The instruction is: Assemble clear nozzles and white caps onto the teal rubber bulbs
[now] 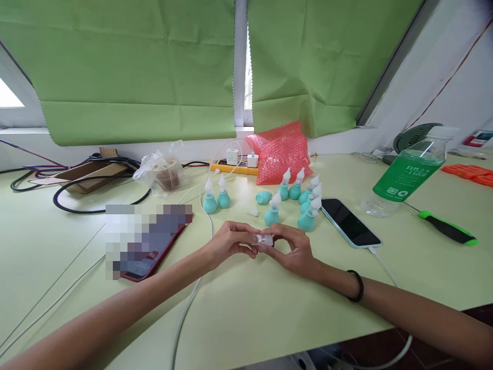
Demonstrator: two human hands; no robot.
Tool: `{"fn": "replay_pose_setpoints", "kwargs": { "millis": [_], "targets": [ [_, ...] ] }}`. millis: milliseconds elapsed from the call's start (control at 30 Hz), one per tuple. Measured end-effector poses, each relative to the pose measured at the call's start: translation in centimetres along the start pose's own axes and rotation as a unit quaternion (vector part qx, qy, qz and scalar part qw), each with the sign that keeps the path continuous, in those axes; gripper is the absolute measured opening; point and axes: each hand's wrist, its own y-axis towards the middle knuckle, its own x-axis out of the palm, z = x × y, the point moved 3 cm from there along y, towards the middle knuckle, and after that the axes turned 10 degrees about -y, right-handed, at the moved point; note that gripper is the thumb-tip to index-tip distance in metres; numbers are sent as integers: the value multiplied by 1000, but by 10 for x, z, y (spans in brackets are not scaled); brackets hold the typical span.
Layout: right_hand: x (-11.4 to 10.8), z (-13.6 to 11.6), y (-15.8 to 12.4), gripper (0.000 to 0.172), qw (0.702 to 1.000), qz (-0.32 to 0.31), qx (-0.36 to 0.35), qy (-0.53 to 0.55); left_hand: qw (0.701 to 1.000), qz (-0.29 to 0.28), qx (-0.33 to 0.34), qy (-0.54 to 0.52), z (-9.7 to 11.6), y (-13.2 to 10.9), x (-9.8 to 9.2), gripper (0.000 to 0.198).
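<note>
In the head view, beyond the grip leftward, a clear bag is wrapping a brown item; rightward, a bottle is showing white Chinese characters on green. The left hand and right hand are pinching a small clear piece between them, its long axis running sideways.

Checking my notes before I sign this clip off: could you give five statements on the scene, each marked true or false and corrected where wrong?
1. The left hand and right hand both hold a small translucent piece. True.
2. The black band circles the left wrist. False: it circles the right wrist.
3. The green-labelled bottle is to the right of the pink bubble wrap. True.
4. The screwdriver lies left of the hands. False: it lies to their right.
5. Every teal bulb stands upright. False: one teal bulb lies on its side.
</note>
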Motion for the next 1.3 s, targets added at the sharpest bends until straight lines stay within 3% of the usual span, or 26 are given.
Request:
{"fn": "replay_pose_setpoints", "kwargs": {
  "millis": [300, 433, 500, 533, 567, 633, 667, 700, 800, 900, 1000, 1067, 1133, 1233, 1300],
  "targets": [
    [0, 1, -1, 22, 1000, 6, -9, -3, 1000, -10, 19, 17, -2, -1, 2, 17],
    [0, -1, -1, 20, 1000, 1, 9, 9, 994, -18, 32, 101, 4, 1, 3, 23],
    [0, -1, -1, 15, 1000, 8, 23, 3, 979, -2, 69, 190, 16, 9, 4, 27],
    [-1, -1, -1, 13, 1000, 11, 25, -3, 962, 14, 102, 254, 24, 17, 4, 29],
    [-1, -1, -1, 12, 1000, 11, 22, -8, 923, 59, 158, 345, 34, 26, 4, 29],
    [-1, -1, -1, 12, 1000, 5, 14, -13, 798, 125, 221, 547, 49, 49, 5, 30],
    [-1, -1, -1, 13, 1000, 3, 11, -11, 732, 121, 220, 633, 52, 63, 7, 34],
    [-2, -1, -1, 15, 1000, 1, 8, -7, 715, 117, 213, 656, 54, 77, 7, 36],
    [-3, -1, -1, 17, 1000, 2, 9, 8, 700, 103, 183, 682, 50, 113, 3, 45],
    [-3, 0, -3, 15, 999, -12, 26, 33, 697, 112, 157, 691, 43, 123, -4, 35],
    [-1, -1, -5, 15, 995, -30, 49, 82, 692, 152, 169, 685, 46, 100, -9, 36],
    [0, -2, -5, 16, 993, -36, 62, 93, 691, 179, 187, 674, 49, 70, -8, 43],
    [1, -2, -5, 16, 994, -39, 73, 72, 699, 189, 205, 659, 48, 34, -6, 38],
    [2, 1, -4, 17, 996, -30, 78, 24, 773, 146, 210, 580, 31, -14, -2, 26],
    [3, 3, -4, 20, 997, -44, 67, -10, 790, 127, 217, 560, 15, -36, 0, 25]
  ]
}}
